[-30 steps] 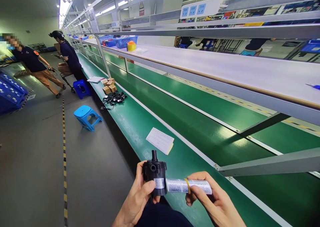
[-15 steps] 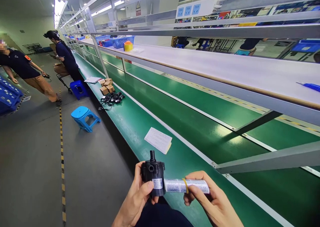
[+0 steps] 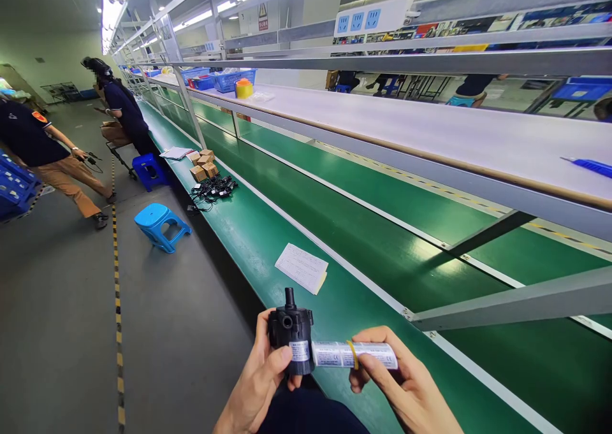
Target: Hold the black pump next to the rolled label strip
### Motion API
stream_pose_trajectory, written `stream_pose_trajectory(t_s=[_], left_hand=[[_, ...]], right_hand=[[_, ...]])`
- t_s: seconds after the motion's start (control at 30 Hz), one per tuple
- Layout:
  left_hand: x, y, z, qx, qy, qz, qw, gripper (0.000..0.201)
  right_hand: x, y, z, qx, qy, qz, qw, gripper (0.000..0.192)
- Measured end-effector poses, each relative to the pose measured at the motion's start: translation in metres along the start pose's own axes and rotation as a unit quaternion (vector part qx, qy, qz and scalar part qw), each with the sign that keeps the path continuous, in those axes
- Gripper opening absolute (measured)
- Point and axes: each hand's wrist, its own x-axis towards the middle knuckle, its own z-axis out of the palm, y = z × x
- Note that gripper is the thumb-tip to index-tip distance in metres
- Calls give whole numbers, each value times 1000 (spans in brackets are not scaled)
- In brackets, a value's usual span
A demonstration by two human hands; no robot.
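My left hand (image 3: 262,373) is closed round a small black water pump (image 3: 297,322), its thumb at the edge of a white printed label (image 3: 300,351) on the body. One spout of the pump points up and another faces me. In my right hand (image 3: 387,370) is a roll of printed labels (image 3: 331,354) with a yellow rubber band (image 3: 352,355) round it, pinched between thumb and fingers. The roll lies level, its left end right beside the pump; whether they touch I cannot tell. Just beyond, a handwritten sheet of paper (image 3: 302,267) rests on the green bench (image 3: 258,243).
Black cables (image 3: 215,190) and small brown boxes (image 3: 203,166) lie farther along the bench. A blue stool (image 3: 162,225) stands on the floor at left. Two people (image 3: 122,106) are beyond it. Above the bench runs a white shelf (image 3: 382,118) with a blue cutter (image 3: 593,165).
The person at far left has stepped and turned, with one arm now farther forward. My hands, the pump and the label roll keep nearly the same place; the view shifts slightly.
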Motion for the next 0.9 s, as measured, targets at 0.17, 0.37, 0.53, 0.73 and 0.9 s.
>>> stream_pose_trajectory(t_s=[0.17, 0.37, 0.53, 0.73, 0.9], left_hand=[[-1, -1, 0, -1, 2, -2, 1000, 62], [1, -3, -2, 7, -7, -5, 1000, 69], [2, -2, -2, 10, -6, -2, 1000, 68], [2, -1, -1, 17, -7, -4, 1000, 67], [1, -4, -3, 11, -9, -10, 1000, 71]], right_hand=[[0, 0, 1, 14, 10, -2, 1000, 43], [-1, 3, 1, 9, 18, -7, 1000, 41], [-1, 3, 1, 15, 21, -8, 1000, 41], [0, 3, 0, 6, 13, -11, 1000, 41], [0, 4, 0, -5, 12, -12, 1000, 43]])
